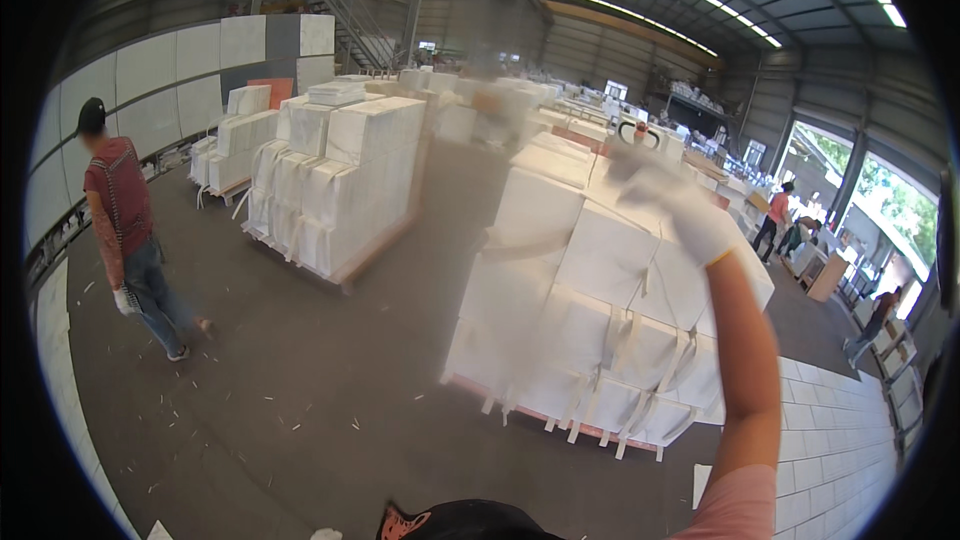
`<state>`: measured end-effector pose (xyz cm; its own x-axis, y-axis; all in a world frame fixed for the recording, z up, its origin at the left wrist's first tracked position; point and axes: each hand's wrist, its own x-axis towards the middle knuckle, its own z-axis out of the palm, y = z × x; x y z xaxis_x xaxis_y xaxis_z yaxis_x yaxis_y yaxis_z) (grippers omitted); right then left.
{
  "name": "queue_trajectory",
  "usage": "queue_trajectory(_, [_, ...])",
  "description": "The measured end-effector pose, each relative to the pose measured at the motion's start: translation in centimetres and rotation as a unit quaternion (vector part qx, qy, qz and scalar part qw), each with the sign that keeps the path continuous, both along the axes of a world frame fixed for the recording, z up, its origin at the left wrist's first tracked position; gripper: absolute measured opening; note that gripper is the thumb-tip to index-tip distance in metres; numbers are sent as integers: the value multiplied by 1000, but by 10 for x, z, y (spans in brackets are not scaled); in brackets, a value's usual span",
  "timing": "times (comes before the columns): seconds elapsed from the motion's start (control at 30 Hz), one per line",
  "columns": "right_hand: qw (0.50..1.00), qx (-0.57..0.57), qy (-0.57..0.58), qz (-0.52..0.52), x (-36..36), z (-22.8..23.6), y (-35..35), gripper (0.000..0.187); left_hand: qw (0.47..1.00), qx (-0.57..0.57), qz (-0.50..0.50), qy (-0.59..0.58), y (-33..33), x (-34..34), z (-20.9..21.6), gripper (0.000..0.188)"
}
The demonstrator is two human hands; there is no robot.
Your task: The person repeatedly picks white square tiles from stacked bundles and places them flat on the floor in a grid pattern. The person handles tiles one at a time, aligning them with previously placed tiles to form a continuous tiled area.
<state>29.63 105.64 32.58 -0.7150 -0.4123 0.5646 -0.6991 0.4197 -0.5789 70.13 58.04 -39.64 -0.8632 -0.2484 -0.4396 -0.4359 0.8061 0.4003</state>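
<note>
The glove and blocks are white, the straps cream, the sleeve pink.

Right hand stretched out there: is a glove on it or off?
On: a white glove covers the right hand, its yellowish edge meeting bare forearm.

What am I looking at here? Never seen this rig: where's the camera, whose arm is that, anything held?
No machine: it's a person, filmed by a wide fisheye camera on their head, hence the bent edges. The right hand, in a white glove, reaches up from the lower right, in front of a big stack of white blocks with pale straps. It's blurred, so I can't tell whether it holds or touches anything. No left hand can be made out. Small scraps lie on the grey floor; a co-worker is at left.
</note>
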Motion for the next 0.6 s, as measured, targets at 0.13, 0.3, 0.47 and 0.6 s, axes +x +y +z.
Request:
queue_trajectory(0.13, [966, 234, -81, 76, -41, -136, -22, 47, 977, 120, 142, -107, 23, 23, 34, 36])
queue_trajectory(0.3, [897, 300, -264, 189, -94, -333, -12, 51, 977, 108, 151, -104, 30, -12, 44, 36])
queue_trajectory(0.47, [761, 550, -327, 109, -101, -535, 18, 63, 977, 85, 152, -121, 33, -28, 24, 37])
queue_trajectory(0.6, [628, 530, -554, 135, -72, -652, 64, 64, 985, 29, 96, -138, 30, -61, 31, 38])
